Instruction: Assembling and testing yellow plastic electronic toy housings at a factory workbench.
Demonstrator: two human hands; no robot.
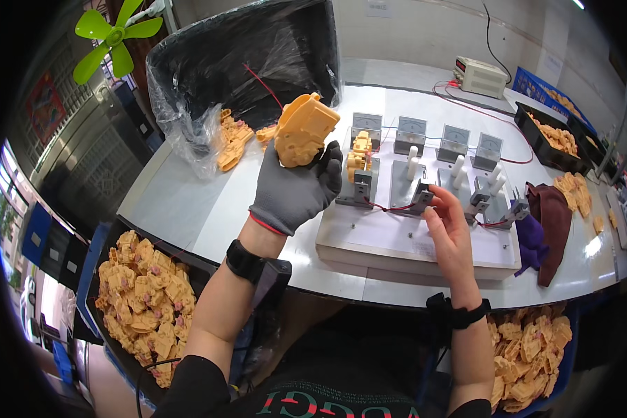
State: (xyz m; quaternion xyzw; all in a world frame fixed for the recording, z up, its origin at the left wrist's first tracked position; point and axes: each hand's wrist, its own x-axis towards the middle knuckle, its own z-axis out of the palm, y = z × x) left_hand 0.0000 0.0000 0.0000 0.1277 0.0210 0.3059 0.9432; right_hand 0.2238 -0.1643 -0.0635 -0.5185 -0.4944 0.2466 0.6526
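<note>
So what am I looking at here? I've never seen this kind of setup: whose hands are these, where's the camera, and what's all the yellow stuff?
One wide fisheye camera on the person's head looks down, so straight edges bend. The left hand, in a grey glove, holds up a yellow moulded plastic part. The bare right hand touches a clamp on a flat test board carrying four small dial meters. A similar yellow part sits in the leftmost station. Bins of yellow parts stand at the table's near edge, more spilling from a plastic bag.
</note>
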